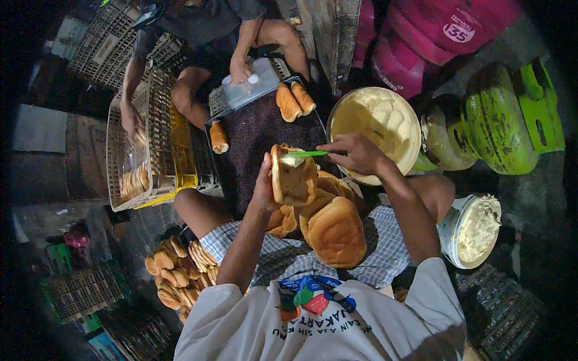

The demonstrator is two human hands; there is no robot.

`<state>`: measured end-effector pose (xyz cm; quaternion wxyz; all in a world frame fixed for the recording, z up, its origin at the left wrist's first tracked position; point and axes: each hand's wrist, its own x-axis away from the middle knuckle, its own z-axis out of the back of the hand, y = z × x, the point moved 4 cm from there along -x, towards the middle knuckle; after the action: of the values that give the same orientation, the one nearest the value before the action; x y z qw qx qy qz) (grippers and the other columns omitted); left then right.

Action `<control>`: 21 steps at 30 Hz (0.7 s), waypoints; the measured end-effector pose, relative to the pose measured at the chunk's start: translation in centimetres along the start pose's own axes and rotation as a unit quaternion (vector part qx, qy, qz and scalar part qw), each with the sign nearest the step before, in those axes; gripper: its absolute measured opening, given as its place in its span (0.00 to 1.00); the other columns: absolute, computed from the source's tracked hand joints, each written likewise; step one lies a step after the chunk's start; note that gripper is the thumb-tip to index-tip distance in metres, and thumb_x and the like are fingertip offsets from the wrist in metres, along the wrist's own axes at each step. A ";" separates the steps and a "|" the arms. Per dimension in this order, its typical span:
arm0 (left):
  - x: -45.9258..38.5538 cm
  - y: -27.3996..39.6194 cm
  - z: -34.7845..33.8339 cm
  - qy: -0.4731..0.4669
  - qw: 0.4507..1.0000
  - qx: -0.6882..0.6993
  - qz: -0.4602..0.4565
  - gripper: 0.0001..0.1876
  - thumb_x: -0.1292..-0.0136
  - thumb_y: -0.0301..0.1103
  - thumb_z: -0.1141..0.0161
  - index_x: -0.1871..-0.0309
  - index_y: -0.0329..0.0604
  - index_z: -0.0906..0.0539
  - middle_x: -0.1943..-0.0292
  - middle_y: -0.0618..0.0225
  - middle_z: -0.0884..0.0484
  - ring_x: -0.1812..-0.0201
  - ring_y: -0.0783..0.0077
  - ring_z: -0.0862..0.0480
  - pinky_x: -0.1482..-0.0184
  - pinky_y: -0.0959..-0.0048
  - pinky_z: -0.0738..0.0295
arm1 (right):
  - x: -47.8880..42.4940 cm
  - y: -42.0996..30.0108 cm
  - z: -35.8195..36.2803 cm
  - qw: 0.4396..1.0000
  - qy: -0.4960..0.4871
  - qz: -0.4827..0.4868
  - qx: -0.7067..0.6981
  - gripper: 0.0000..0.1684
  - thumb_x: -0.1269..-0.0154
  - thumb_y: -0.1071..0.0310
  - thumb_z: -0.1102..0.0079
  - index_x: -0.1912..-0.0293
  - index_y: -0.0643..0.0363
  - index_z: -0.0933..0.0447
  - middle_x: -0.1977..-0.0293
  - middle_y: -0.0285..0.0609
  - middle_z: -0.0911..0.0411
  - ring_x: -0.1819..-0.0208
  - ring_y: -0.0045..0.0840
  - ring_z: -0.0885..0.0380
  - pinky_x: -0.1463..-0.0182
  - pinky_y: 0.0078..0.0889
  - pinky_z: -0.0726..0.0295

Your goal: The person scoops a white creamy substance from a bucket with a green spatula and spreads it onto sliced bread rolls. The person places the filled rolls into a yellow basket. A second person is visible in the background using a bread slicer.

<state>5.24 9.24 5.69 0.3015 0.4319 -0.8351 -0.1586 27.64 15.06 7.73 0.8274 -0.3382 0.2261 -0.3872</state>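
Observation:
My left hand grips a flat piece of bread by its left side and holds it up on edge. In my right hand is a green spreader, its tip loaded with pale cream against the bread's upper part. Below the two hands, several browned bread pieces are heaped in front of my lap. Just beyond my right hand stands a round tub of cream, partly covered by that hand and forearm.
Across a dark board sits a person, one hand on a clear plastic box, the other in a plastic crate. Bread rolls rest on the board. Right are a second cream tub and green gas cylinders; buns lie left.

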 end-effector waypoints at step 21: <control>-4.8 4.5 25.2 -0.049 0.969 -0.112 -0.215 0.16 0.34 0.28 0.45 0.43 0.44 0.25 0.52 0.66 0.17 0.49 0.64 0.17 0.47 0.66 0.20 | 3.0 2.8 6.2 0.966 0.086 -0.193 0.150 0.22 0.37 0.62 0.35 0.42 0.46 0.19 0.44 0.54 0.22 0.41 0.46 0.24 0.37 0.42 0.25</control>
<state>-11.51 15.87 -13.05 0.2653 0.5560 -0.7136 -0.3335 34.78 16.40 9.46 0.7560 -0.2125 0.1661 -0.5964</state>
